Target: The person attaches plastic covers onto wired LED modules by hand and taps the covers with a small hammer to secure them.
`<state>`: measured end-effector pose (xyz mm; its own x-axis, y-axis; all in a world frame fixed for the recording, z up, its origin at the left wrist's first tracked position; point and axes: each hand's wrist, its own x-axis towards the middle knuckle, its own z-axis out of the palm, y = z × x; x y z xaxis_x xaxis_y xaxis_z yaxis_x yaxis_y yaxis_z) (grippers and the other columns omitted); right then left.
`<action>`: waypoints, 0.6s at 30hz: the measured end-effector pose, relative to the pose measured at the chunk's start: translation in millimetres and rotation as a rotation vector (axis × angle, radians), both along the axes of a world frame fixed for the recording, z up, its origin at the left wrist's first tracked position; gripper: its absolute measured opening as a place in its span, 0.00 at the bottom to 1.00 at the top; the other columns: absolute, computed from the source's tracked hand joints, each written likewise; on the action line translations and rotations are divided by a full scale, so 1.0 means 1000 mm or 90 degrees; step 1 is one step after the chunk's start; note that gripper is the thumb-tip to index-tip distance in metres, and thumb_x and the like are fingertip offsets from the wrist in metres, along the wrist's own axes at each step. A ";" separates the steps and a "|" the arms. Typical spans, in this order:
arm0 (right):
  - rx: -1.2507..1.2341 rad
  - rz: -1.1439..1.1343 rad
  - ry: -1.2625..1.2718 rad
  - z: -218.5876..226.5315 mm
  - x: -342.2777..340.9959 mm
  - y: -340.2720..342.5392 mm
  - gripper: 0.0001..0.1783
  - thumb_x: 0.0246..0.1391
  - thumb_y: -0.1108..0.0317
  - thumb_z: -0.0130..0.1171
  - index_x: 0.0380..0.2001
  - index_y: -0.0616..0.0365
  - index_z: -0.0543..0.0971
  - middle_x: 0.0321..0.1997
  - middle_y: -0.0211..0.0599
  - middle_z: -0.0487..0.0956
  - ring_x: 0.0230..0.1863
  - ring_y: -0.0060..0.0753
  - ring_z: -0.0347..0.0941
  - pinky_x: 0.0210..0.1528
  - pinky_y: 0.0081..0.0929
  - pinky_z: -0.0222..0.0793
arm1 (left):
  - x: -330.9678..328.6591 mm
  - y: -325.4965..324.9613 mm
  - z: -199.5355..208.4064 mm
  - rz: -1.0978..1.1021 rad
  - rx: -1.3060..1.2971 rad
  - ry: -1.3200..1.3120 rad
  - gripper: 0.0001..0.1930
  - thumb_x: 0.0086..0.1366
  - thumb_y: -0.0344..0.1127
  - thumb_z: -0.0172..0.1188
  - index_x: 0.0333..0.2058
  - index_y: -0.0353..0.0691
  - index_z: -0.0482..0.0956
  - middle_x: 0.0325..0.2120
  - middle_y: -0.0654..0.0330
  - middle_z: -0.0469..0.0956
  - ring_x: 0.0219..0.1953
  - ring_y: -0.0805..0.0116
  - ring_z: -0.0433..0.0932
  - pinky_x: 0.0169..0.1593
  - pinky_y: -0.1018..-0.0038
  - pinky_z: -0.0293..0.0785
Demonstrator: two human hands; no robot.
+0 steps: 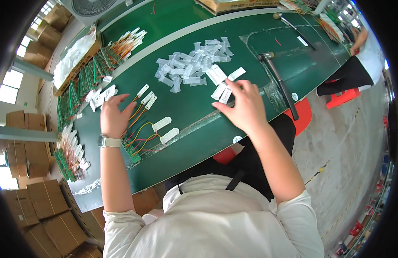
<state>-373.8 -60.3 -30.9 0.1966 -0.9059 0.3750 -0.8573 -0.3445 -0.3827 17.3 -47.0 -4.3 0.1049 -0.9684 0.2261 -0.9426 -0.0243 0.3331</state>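
Note:
My right hand (246, 107) reaches over a small group of white plastic pieces (216, 75), its thumb and forefinger apart, with white pieces lying between them. Whether the fingertips touch them, I cannot tell. On the other side, my left hand (115, 115), with a watch on the wrist, hovers over the table, fingers apart and nothing seen in them. Just right of it lie small white wired modules (150, 99). A green circuit board (132, 152) lies below that hand, its coloured wires running to two white oblong housings (169, 136). Part of the board is hidden by the wrist.
A heap of clear plastic pieces (192, 62) covers the table's middle. Boards with wires (85, 88) pile up at left beside a carton (78, 60). Two hammers (280, 84) lie at right. A co-worker (358, 64) sits at the far right. Cardboard boxes (48, 200) stack beyond the left edge.

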 end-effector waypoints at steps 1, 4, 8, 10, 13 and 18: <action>-0.036 -0.004 0.013 -0.003 0.010 -0.003 0.40 0.43 0.45 0.80 0.58 0.51 0.82 0.49 0.41 0.77 0.49 0.48 0.74 0.49 0.43 0.74 | -0.004 -0.003 -0.007 -0.002 -0.016 0.023 0.20 0.61 0.44 0.74 0.49 0.44 0.87 0.41 0.56 0.84 0.46 0.52 0.80 0.56 0.60 0.75; -0.103 -0.029 0.036 0.001 0.026 -0.010 0.32 0.44 0.47 0.80 0.50 0.49 0.84 0.49 0.39 0.77 0.49 0.45 0.74 0.44 0.43 0.72 | -0.018 -0.011 -0.011 -0.020 -0.034 -0.006 0.19 0.61 0.42 0.74 0.49 0.45 0.87 0.38 0.57 0.83 0.44 0.53 0.80 0.55 0.61 0.75; -0.081 -0.068 0.022 0.001 0.030 -0.054 0.27 0.44 0.47 0.79 0.46 0.47 0.87 0.45 0.35 0.81 0.48 0.45 0.76 0.45 0.45 0.73 | -0.018 -0.010 -0.016 -0.045 0.023 0.072 0.17 0.59 0.35 0.74 0.47 0.44 0.87 0.33 0.59 0.81 0.41 0.56 0.78 0.51 0.62 0.75; 0.023 -0.094 0.073 0.005 0.029 -0.073 0.25 0.45 0.48 0.79 0.45 0.47 0.88 0.42 0.35 0.84 0.47 0.45 0.79 0.47 0.43 0.76 | -0.017 -0.007 -0.020 -0.069 -0.020 0.110 0.15 0.57 0.33 0.75 0.44 0.43 0.87 0.29 0.60 0.80 0.39 0.56 0.77 0.49 0.62 0.75; 0.268 -0.069 0.018 0.023 0.035 -0.095 0.25 0.45 0.52 0.80 0.45 0.51 0.87 0.37 0.38 0.87 0.41 0.45 0.84 0.46 0.38 0.79 | -0.013 0.000 -0.013 -0.035 0.065 0.147 0.14 0.56 0.35 0.76 0.41 0.42 0.86 0.26 0.61 0.79 0.35 0.58 0.77 0.43 0.63 0.76; 0.315 0.032 -0.020 0.023 0.020 -0.109 0.19 0.47 0.57 0.77 0.38 0.57 0.86 0.35 0.44 0.88 0.36 0.44 0.86 0.41 0.36 0.79 | -0.011 0.016 -0.001 -0.004 -0.064 0.034 0.16 0.56 0.40 0.77 0.41 0.45 0.86 0.30 0.62 0.81 0.41 0.57 0.79 0.46 0.62 0.77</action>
